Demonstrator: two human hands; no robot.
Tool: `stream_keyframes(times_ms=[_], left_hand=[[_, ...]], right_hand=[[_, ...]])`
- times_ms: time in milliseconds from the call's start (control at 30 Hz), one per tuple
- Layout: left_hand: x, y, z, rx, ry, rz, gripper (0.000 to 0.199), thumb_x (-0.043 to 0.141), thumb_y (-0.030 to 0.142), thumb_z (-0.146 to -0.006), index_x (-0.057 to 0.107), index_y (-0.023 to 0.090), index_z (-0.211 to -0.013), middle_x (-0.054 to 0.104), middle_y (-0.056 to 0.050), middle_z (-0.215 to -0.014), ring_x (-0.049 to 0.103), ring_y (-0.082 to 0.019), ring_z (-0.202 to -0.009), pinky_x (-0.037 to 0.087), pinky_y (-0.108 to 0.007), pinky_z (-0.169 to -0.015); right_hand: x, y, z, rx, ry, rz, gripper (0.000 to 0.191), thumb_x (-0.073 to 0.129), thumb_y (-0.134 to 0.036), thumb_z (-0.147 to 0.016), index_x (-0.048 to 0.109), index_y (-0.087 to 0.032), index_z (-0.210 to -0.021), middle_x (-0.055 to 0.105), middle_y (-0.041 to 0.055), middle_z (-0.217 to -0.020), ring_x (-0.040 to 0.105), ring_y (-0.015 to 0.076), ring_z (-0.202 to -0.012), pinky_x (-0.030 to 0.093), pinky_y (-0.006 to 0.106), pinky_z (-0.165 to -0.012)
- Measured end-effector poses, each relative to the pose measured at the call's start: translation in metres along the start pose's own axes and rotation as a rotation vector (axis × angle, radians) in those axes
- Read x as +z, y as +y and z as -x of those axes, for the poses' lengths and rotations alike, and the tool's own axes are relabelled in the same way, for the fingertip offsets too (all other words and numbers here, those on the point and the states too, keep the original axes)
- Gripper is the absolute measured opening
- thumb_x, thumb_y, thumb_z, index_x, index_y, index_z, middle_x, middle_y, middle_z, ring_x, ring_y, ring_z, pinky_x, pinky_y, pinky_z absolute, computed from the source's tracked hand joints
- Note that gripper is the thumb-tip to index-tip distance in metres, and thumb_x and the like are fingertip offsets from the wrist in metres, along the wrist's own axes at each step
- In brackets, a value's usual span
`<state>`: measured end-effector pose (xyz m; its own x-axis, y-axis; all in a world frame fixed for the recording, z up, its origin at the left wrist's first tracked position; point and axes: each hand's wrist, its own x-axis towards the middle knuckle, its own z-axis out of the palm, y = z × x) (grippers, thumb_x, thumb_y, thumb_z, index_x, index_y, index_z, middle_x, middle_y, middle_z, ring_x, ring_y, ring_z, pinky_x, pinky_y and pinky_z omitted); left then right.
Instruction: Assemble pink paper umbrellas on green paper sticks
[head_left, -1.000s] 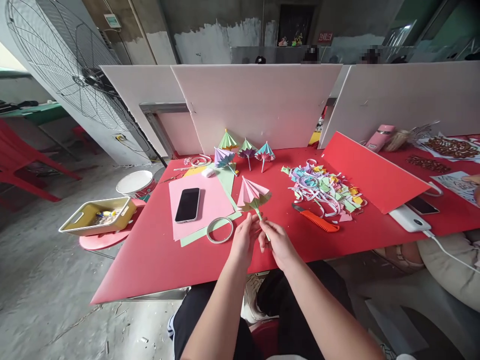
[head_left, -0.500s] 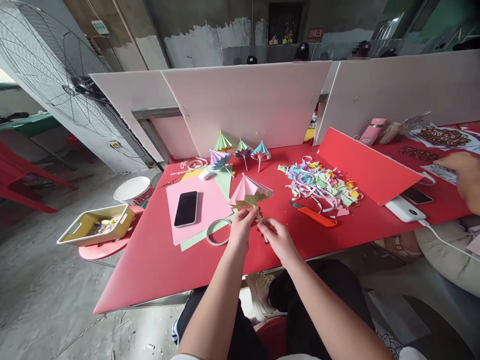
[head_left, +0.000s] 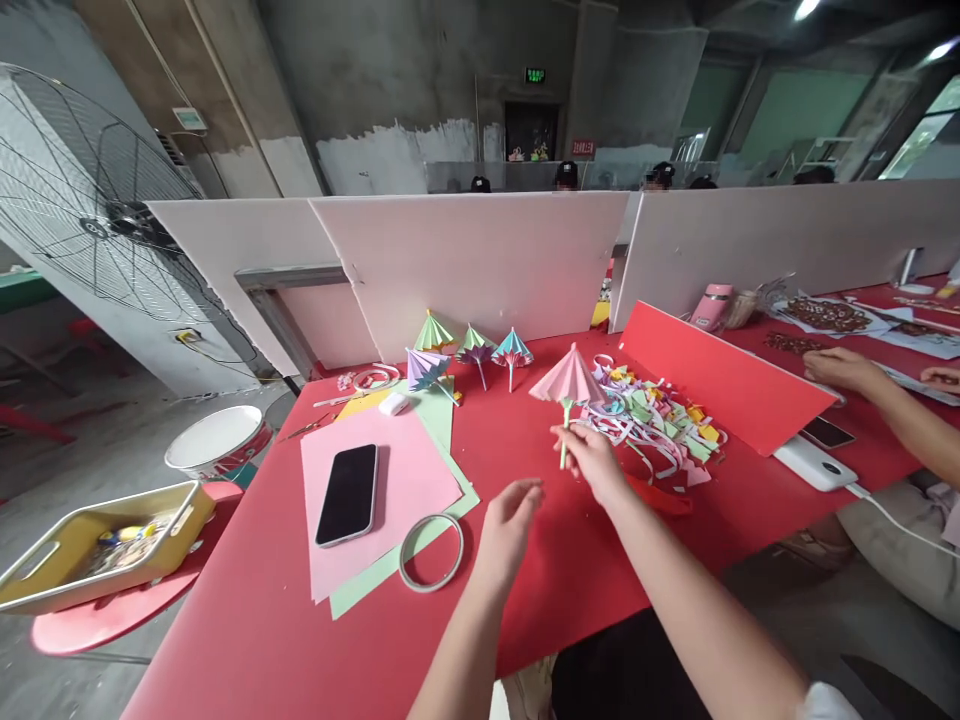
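A pink pleated paper umbrella [head_left: 568, 380] stands upright in my right hand [head_left: 592, 460], whose fingers pinch its pale green handle. My left hand [head_left: 512, 520] is apart from it, to its left over the red table, with nothing in it and its fingers apart. Behind are several small paper umbrellas, among them a purple and blue one [head_left: 427, 368] lying tilted and a blue and red one [head_left: 512, 350]. A roll of tape [head_left: 431, 552] lies left of my left hand, partly on green paper.
Pink paper [head_left: 405, 475] bears a black phone [head_left: 347, 495]. Paper scraps [head_left: 660, 410] and an orange cutter [head_left: 664, 497] lie at the right, before a red board [head_left: 720, 380]. Another person's hand [head_left: 844, 368] is at far right. A yellow basket [head_left: 45, 590] sits at far left.
My left hand has let go of the umbrella and moved away from it. My right hand has carried the umbrella to the right. The view has tilted up.
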<state>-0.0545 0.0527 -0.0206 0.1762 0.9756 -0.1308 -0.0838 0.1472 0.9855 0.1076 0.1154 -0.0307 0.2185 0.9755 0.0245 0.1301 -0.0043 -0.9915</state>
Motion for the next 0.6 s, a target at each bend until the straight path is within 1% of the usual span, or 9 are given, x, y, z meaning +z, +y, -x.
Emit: stream_keyframes(times_ms=[67,133,233,333,400,467,500,533,600], left_hand=[[-0.003,-0.004,0.005,-0.022,-0.038,-0.001,0.031,0.06,0.041,-0.077,0.067,0.019,-0.098,0.068,-0.01,-0.094,0.061,-0.024,-0.092,0.044,-0.035,-0.082],[-0.005,-0.007,0.007,-0.04,-0.06,-0.011,0.031,0.058,0.042,-0.078,0.067,0.019,-0.097,0.068,-0.01,-0.094,0.061,-0.025,-0.093,0.044,-0.035,-0.083],[-0.007,-0.003,0.007,-0.058,-0.08,-0.01,0.032,0.058,0.044,-0.078,0.067,0.017,-0.093,0.067,-0.011,-0.094,0.061,-0.025,-0.092,0.044,-0.035,-0.082],[-0.012,0.016,0.015,-0.058,-0.16,0.058,0.03,0.061,0.042,-0.076,0.067,0.018,-0.093,0.067,-0.01,-0.096,0.06,-0.025,-0.094,0.044,-0.035,-0.084],[-0.018,0.033,0.028,0.004,-0.27,0.154,0.026,0.061,0.04,-0.078,0.068,0.021,-0.093,0.067,-0.008,-0.098,0.06,-0.023,-0.096,0.044,-0.033,-0.086],[-0.027,0.048,0.044,0.108,-0.389,0.261,0.028,0.06,0.042,-0.079,0.069,0.022,-0.096,0.067,-0.008,-0.099,0.061,-0.022,-0.098,0.043,-0.033,-0.089],[-0.032,0.052,0.052,0.164,-0.416,0.296,0.034,0.057,0.048,-0.079,0.069,0.022,-0.097,0.067,-0.008,-0.099,0.061,-0.023,-0.096,0.044,-0.034,-0.089],[-0.036,0.054,0.059,0.219,-0.451,0.315,0.042,0.055,0.058,-0.076,0.071,0.023,-0.093,0.068,-0.008,-0.095,0.064,-0.024,-0.09,0.047,-0.034,-0.083],[-0.046,0.05,0.072,0.232,-0.454,0.281,0.054,0.05,0.073,-0.067,0.072,0.025,-0.079,0.068,-0.007,-0.08,0.067,-0.024,-0.077,0.05,-0.031,-0.069]], right_hand=[[-0.004,-0.002,-0.044,-0.042,0.037,0.03,0.037,0.059,-0.053,-0.069,0.056,-0.017,-0.066,0.061,0.0016,-0.065,0.046,0.0076,-0.042,0.031,0.02,-0.034],[-0.001,-0.004,-0.082,-0.076,0.058,0.07,0.034,0.061,-0.05,-0.068,0.054,-0.017,-0.062,0.058,0.0006,-0.057,0.046,0.0076,-0.041,0.034,0.019,-0.035],[0.022,0.002,-0.118,-0.111,0.044,0.124,0.032,0.058,-0.047,-0.071,0.053,-0.017,-0.062,0.057,0.0001,-0.055,0.048,0.0078,-0.041,0.037,0.019,-0.037],[0.058,0.018,-0.129,-0.119,-0.03,0.2,0.029,0.057,-0.045,-0.072,0.056,-0.017,-0.065,0.06,0.0009,-0.06,0.051,0.0089,-0.041,0.039,0.021,-0.037],[0.082,0.03,-0.13,-0.117,-0.077,0.258,0.028,0.056,-0.044,-0.073,0.057,-0.017,-0.066,0.062,0.0016,-0.062,0.052,0.0094,-0.041,0.04,0.022,-0.037],[0.1,0.04,-0.13,-0.118,-0.102,0.323,0.027,0.056,-0.043,-0.073,0.058,-0.017,-0.066,0.063,0.0021,-0.063,0.053,0.0099,-0.041,0.04,0.022,-0.039],[0.106,0.043,-0.13,-0.123,-0.106,0.357,0.027,0.056,-0.043,-0.073,0.058,-0.017,-0.066,0.064,0.0021,-0.062,0.053,0.0102,-0.042,0.039,0.022,-0.04],[0.111,0.046,-0.131,-0.132,-0.106,0.392,0.027,0.057,-0.043,-0.073,0.059,-0.017,-0.065,0.064,0.0021,-0.062,0.053,0.0106,-0.043,0.039,0.022,-0.041],[0.114,0.048,-0.133,-0.156,-0.104,0.46,0.027,0.056,-0.044,-0.073,0.061,-0.018,-0.065,0.065,0.0022,-0.062,0.054,0.0118,-0.046,0.038,0.023,-0.044]])
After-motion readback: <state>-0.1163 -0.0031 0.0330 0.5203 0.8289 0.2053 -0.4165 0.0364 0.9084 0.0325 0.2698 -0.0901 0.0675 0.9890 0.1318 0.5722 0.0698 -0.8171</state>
